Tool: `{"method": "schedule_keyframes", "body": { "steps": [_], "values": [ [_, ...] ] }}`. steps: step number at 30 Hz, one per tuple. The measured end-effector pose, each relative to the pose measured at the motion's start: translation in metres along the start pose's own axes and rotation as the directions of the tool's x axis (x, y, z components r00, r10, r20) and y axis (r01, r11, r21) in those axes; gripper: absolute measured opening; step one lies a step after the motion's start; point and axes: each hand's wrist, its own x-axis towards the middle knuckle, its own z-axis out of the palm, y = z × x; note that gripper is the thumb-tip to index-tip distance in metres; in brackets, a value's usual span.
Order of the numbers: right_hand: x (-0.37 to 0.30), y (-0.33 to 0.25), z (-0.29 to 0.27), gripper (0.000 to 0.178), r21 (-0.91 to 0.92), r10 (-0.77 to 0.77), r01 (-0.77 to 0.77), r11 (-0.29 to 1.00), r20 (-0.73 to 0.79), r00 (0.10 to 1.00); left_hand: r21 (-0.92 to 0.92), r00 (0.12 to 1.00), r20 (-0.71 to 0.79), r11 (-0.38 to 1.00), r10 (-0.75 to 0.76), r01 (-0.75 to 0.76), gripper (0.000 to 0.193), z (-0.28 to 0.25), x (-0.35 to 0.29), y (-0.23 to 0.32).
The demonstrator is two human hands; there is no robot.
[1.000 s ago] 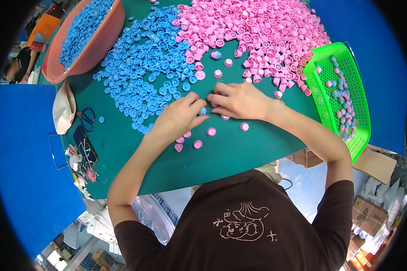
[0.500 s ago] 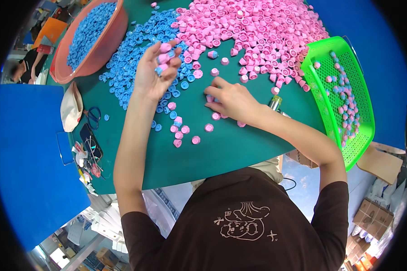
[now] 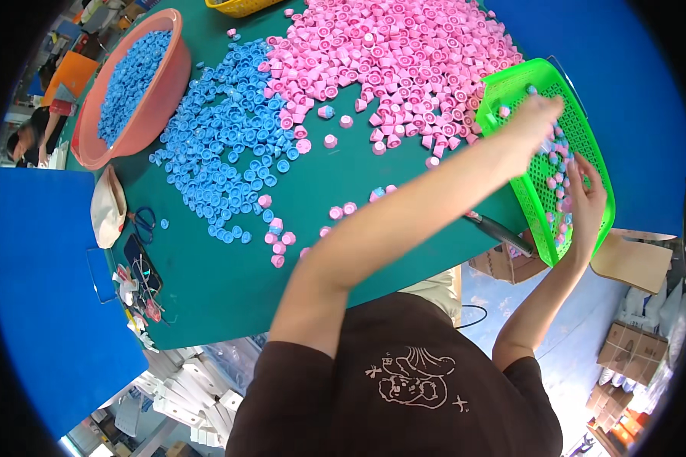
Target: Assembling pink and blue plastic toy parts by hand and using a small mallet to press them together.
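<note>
My left hand [image 3: 536, 126] reaches across to the right, over the bright green plastic basket [image 3: 503, 85]. It is smeared by motion, so its fingers and anything in them are unclear. Lower down at the basket's right side is my right hand [image 3: 589, 196], fingers stretched upward and apart. Between and below the hands, small pink-and-blue two-part pieces [image 3: 554, 181] lie inside the basket. Loose pink cup-shaped pieces [image 3: 404, 57] form a large heap on the green table [image 3: 229, 301]. Left of them spreads a heap of blue round caps [image 3: 221, 152].
A salmon-coloured tub [image 3: 177, 65] of blue caps stands at the far left. Near the left edge lie a cloth pouch [image 3: 108, 209], scissors [image 3: 143, 221] and a phone [image 3: 141, 259]. A black-handled tool [image 3: 503, 232] juts over the front edge. Another person [image 3: 42, 137] sits beyond.
Both hands have moved from the table's middle to the green basket on the right. The left hand, which held several pink-and-blue pieces, now blurs over it. My view has shifted slightly.
</note>
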Motion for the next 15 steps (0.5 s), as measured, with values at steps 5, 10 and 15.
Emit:
{"method": "schedule_keyframes", "body": {
  "steps": [5,10,15],
  "values": [
    [0.004,0.017,-0.016,0.031,-0.512,-0.470,0.438,0.739,0.075,0.880,0.064,0.992,0.109,0.995,0.066,-0.073,0.041,0.003,-0.017,-0.015],
    [-0.048,-0.040,0.050,0.025,0.078,-0.140,0.129,0.989,0.159,0.977,0.627,0.819,0.170,0.581,0.547,-0.518,0.018,-0.123,-0.125,0.075],
    [-0.084,-0.077,0.147,0.024,0.302,-0.635,0.627,0.718,0.653,0.413,0.961,0.793,-0.214,0.268,0.570,0.067,0.012,-0.202,-0.251,0.115]
  ]
}}
